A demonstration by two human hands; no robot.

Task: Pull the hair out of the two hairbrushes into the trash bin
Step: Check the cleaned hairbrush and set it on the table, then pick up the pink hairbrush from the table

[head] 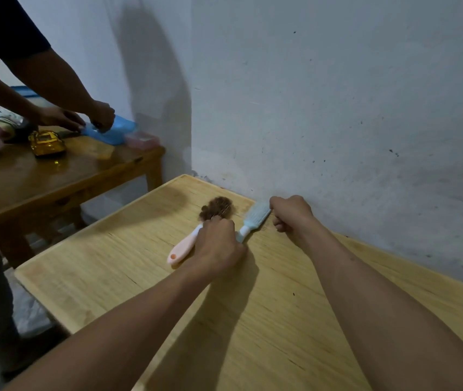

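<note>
Dim indoor light, soft focus, wide-angle bend at the edges.
A broad shadow falls on the pale blue-white plaster wall (337, 108); forearm shadows cross the light wooden tabletop (253, 320); the glossy dark brown side table (41, 176) shows faint glare.

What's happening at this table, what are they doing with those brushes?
A person is cleaning hair out of two hairbrushes on a light wooden table against the wall. Their left hand holds the blue brush by its handle, and their right hand is closed at its bristles, seemingly pulling hair. The pink brush lies beside it, its head still covered in a clump of brown hair. No trash bin is in view. At another table, a second person handles something blue.
</note>
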